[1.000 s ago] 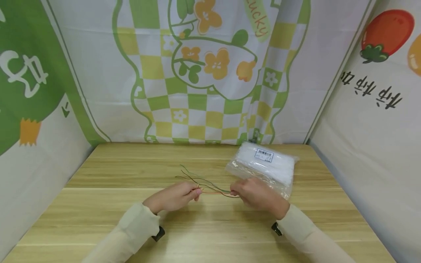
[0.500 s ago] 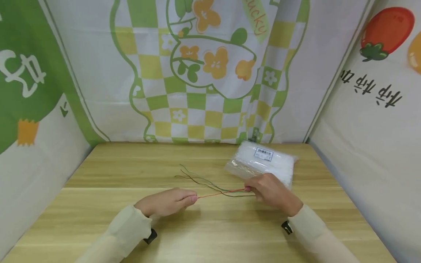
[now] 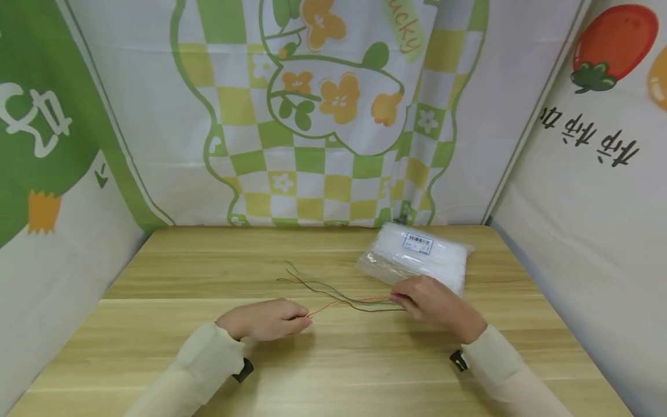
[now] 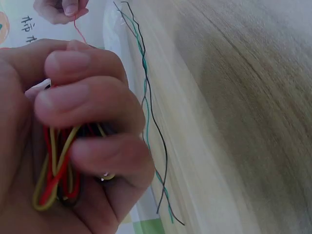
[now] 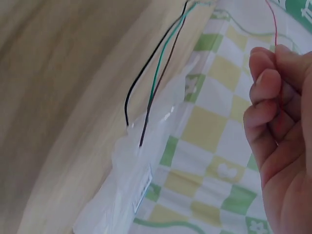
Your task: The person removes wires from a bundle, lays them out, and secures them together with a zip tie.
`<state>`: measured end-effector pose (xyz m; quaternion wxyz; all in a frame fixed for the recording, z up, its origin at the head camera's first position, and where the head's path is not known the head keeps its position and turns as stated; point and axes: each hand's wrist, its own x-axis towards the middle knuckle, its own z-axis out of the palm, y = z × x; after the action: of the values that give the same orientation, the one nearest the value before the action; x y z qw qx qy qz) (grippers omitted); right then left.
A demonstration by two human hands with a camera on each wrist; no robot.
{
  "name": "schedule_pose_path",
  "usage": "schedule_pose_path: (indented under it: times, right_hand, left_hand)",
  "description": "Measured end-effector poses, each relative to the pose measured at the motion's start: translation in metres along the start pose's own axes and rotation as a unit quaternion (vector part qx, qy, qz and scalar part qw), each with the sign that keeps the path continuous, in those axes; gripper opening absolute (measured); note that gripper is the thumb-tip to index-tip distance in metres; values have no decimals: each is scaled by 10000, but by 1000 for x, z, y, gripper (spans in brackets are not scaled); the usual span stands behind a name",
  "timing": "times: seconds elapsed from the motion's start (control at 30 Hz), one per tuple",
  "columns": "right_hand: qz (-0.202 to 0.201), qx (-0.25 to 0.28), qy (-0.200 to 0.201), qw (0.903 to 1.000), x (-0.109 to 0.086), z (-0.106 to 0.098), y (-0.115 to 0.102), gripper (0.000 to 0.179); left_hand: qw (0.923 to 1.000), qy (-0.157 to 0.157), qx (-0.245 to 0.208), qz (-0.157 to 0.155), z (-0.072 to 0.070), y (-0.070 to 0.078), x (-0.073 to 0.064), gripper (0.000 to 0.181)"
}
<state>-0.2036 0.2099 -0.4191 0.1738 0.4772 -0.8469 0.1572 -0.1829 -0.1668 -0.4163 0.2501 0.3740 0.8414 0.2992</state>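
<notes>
My left hand (image 3: 266, 319) curls its fingers round a folded bundle of red and yellow wires (image 4: 56, 187), partly hidden behind the fingers. From there a thin red wire (image 5: 275, 29) runs slightly slack to my right hand (image 3: 438, 304), which pinches it between thumb and fingers. On the table between and behind the hands lie a black wire (image 4: 166, 156), a green wire (image 5: 157, 78) and a brown wire (image 5: 147, 117), loose and crossing each other. Neither hand visibly grips these three.
A clear plastic bag (image 3: 445, 258) of white contents, with a barcode label (image 3: 418, 244), lies behind my right hand at the table's back right. Patterned cloth (image 3: 333, 191) hangs along the back edge of the wooden table (image 3: 208, 249), and printed cloth walls stand at both sides.
My right hand has moved right and my left hand a little left and nearer, lengthening the red wire between them. It looked taut half a second ago and sags slightly now.
</notes>
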Motion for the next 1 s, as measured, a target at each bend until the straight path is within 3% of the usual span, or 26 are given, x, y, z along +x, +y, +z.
schedule_pose_path:
  times: [0.17,0.4,0.6,0.67,0.83,1.0]
  right_hand:
    - [105,327,-401,9986,2,4,-6,4]
    - [-217,98,-244,9994,9,6,-11,6]
    - [-25,-213,-109,9997,16,2,-18,23]
    - [49,-274,-105,9996,17,1,-18,27]
    - [-84,-236,-23,9997,14,-1,-12,36]
    - [-320,-150,110,9993,5,-7,0,33]
  left_hand:
    - [9998,201,15,75,0,-4,8,34]
    - [9966,806,136,-35,-1,-3,11,22]
    - [9896,1120,905,-31,-1,-1,10,31]
    - [9863,1120,1209,32,1,0,10,35]
    - [9865,728,1435,306,4,2,8,43]
    - [9908,497,1218,312,5,-2,-3,41]
